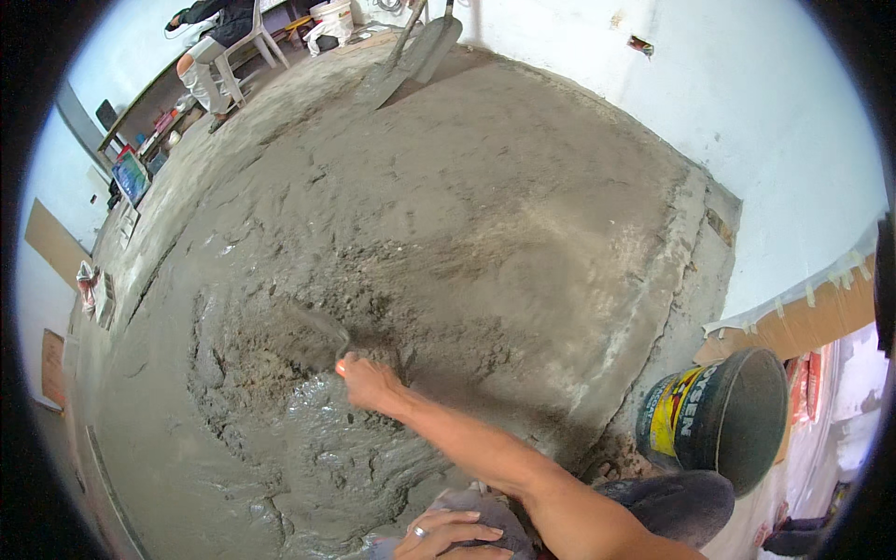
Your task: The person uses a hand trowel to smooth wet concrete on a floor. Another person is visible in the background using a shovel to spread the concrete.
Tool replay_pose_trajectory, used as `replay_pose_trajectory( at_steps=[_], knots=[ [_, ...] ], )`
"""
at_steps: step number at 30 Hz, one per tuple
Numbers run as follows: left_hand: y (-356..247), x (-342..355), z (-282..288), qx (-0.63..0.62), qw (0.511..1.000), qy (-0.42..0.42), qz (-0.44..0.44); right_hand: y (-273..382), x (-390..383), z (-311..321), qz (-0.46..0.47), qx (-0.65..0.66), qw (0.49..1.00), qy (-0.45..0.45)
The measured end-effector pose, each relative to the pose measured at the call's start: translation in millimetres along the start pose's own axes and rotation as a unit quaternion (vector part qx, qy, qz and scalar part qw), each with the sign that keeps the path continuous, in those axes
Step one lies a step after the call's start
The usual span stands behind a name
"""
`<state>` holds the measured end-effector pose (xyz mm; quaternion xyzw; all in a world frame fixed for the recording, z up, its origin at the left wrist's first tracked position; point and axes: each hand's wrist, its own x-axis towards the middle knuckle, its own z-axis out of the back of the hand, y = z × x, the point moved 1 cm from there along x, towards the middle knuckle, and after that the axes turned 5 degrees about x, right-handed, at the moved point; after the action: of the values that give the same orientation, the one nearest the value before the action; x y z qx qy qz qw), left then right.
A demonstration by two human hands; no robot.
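My right hand [369, 381] grips a trowel [327, 325] by its orange handle. The dull metal blade reaches left over a rough, crumbly patch of wet grey mortar [271, 350]. Partly blurred, the blade lies low against the mortar, and its exact edge is hard to make out. At the bottom middle, my left hand [448, 537] rests flat on my knee with fingers extended, a ring on one of them. Shiny wet mortar lies just beyond that knee.
A dark bucket [695, 420] with a yellow label lies tipped at the right, beside taped cardboard [803, 322]. Two shovels [434, 47] stand at the far wall. Far left, a person [219, 37] sits on a white chair near a bench. White walls [747, 121] edge the floor.
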<state>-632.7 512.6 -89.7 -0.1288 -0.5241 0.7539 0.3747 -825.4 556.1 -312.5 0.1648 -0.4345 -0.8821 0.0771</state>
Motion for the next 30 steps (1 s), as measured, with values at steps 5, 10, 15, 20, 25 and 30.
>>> replay_pose_trajectory(
  at_steps=[5, 10, 15, 20, 25, 30],
  knots=[
    [6.5, -14.7, 7.6, 0.001, 1.0, -0.017, 0.018, -33.4, -45.0, 66.5, -0.128, 0.12, 0.977, -0.123],
    [12.0, -14.2, 11.9, -0.018, 1.0, -0.011, 0.003, -218.2, -181.9, 150.2, -0.309, 0.312, 0.87, -0.224],
    [13.6, -7.1, 11.2, -0.035, 0.999, -0.008, -0.009, -275.3, -248.4, 98.2, -0.445, 0.404, 0.768, -0.22],
    [11.1, -9.5, 11.7, -0.04, 0.999, -0.003, -0.01, -192.3, -143.6, 40.2, -0.365, 0.396, 0.839, -0.08],
    [11.0, -14.0, 11.6, -0.044, 0.999, -0.001, -0.014, -96.7, -82.5, 27.2, -0.236, 0.253, 0.935, -0.071],
    [8.7, -2.9, 13.3, -0.037, 0.999, -0.002, -0.001, -17.4, -30.4, -8.4, -0.116, 0.006, 0.991, -0.073]
  ],
)
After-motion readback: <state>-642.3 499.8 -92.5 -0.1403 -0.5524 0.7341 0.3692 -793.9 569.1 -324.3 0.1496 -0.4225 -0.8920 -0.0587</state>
